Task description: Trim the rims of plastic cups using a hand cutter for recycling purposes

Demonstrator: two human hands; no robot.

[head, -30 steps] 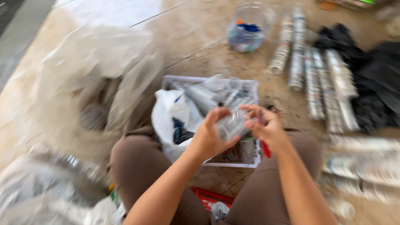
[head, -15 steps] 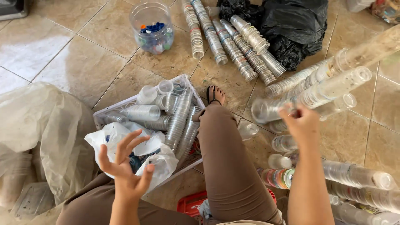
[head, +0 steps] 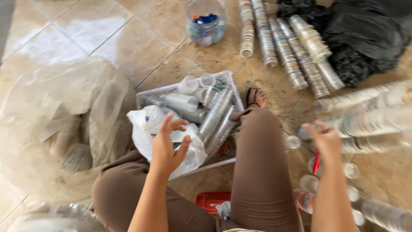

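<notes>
**Hands part; right reaches the long cup stack**

A second ago both hands met over the basket (head: pixel 143 96); now the right hand (head: pixel 327 139) has swung out to the cup stack (head: pixel 365 124), fingers curled at its near end — grip unclear in the blur; stacking seems under way. The left hand (head: pixel 168 146) hovers spread above the white bag (head: pixel 148 129). The stack lies on the floor, long axis left–right, rising slightly rightward.

Cups around two hands

Crate (head: pixel 143 96) of cups lies beyond the left hand (head: pixel 168 144); cup stacks (head: pixel 369 122) lie right of the right hand (head: pixel 325 137).
</notes>
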